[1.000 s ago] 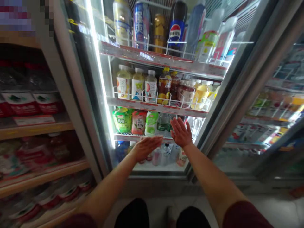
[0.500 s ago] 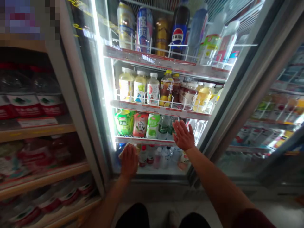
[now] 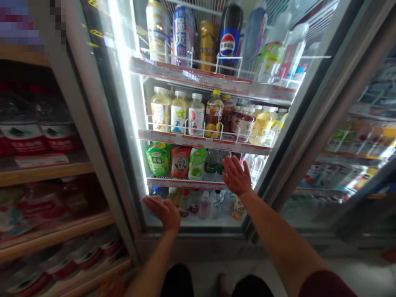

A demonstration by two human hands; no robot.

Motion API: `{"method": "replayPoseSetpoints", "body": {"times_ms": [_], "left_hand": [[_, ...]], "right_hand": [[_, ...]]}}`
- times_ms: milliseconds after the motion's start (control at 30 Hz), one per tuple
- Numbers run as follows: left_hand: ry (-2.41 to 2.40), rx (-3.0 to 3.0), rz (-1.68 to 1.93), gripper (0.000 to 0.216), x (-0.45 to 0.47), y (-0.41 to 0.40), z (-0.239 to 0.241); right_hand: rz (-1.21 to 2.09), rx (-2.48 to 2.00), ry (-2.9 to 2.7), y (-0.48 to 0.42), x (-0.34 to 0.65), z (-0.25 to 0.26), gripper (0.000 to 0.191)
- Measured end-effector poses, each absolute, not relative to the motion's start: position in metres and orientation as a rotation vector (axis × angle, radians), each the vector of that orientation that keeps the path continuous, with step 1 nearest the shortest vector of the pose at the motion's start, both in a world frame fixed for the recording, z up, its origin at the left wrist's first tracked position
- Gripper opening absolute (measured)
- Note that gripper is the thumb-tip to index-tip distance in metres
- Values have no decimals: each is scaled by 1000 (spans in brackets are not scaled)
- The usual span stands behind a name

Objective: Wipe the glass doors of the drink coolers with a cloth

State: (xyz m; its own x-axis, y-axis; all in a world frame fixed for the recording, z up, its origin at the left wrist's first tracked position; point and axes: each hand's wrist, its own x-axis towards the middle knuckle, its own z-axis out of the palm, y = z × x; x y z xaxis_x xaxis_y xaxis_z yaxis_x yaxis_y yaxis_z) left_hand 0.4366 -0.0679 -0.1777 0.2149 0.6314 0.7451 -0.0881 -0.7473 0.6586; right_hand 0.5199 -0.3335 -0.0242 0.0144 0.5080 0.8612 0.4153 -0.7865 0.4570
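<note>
I face a lit drinks cooler with a glass door (image 3: pixel 130 136). My left hand (image 3: pixel 163 211) lies flat with its fingers spread on the lower left of the glass, in front of the bottom-shelf bottles (image 3: pixel 202 203). My right hand (image 3: pixel 236 176) is open too, palm against the glass, fingers up, over the clear water bottles (image 3: pixel 213 161) on the second shelf from the bottom. Neither hand holds anything. Green and red juice bottles (image 3: pixel 159 159) stand left of my right hand behind the glass.
Higher shelves carry juice bottles (image 3: pixel 192 113) and large soda bottles (image 3: pixel 227 35). Wooden shelves (image 3: pixel 46 169) with packed water bottles stand to the left. A second cooler door (image 3: pixel 355 156) is on the right. My knees and a shoe show over the pale floor (image 3: pixel 355 276) below.
My left hand dropped from beside the right hand to the lower left of the glass, then slid a little further left. My right hand stayed almost in place.
</note>
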Motion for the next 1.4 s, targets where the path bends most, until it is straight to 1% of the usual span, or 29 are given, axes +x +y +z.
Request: {"method": "replayPoseSetpoints", "body": {"times_ms": [33,133,200,267,367,433,500,533,600,700,767,833,900,967,1033,1100,1233,1267,1333,1400], "left_hand": [[459,1944,1595,71,437,-73,-171],[236,2117,1622,67,444,-83,-129],[100,2252,1609,68,450,-96,-113],[-113,2446,1589,69,454,-114,-124],[-831,2737,1507,63,453,-132,-173],[-1223,2777,1444,55,451,-130,-197],[-1340,2761,1440,50,451,-116,-194],[-1326,2751,1464,50,452,-106,-182],[-1193,2730,1559,52,455,-86,-141],[-743,2608,1739,56,458,-67,-67],[-420,2447,1793,60,457,-64,-38],[-174,2307,1803,62,453,-67,-40],[-65,2256,1815,64,446,-72,-69],[-95,2277,1838,66,440,-74,-107],[-194,2321,1845,66,437,-67,-130],[-202,2351,1798,64,436,-48,-124],[103,2288,1694,64,435,-1,-62],[162,2264,1692,64,434,6,-53],[213,2248,1689,66,428,9,-57],[209,2256,1682,70,420,-1,-92]], "right_hand": [[1912,2180,994,-333,520,-24,59],[1915,2171,989,-334,519,-23,60],[1921,2169,995,-334,519,-23,61],[1930,2167,1010,-333,519,-23,62],[1933,2172,1018,-333,518,-23,64],[1939,2171,1011,-333,518,-22,65],[1944,2162,1001,-333,518,-22,64],[1947,2156,998,-333,518,-22,64],[1950,2147,997,-333,519,-22,63],[1938,2167,1014,-333,520,-23,65],[1915,2202,1022,-333,520,-24,66],[1904,2218,1020,-334,520,-25,66],[1913,2210,1007,-334,520,-26,65],[1919,2193,1004,-334,520,-26,65],[1916,2188,1005,-334,520,-25,66],[1920,2176,1007,-334,520,-25,67],[1935,2169,1005,-334,519,-25,67],[1929,2181,1014,-334,519,-25,67],[1917,2212,1029,-334,518,-26,66],[1910,2230,1033,-334,518,-26,66]]}}
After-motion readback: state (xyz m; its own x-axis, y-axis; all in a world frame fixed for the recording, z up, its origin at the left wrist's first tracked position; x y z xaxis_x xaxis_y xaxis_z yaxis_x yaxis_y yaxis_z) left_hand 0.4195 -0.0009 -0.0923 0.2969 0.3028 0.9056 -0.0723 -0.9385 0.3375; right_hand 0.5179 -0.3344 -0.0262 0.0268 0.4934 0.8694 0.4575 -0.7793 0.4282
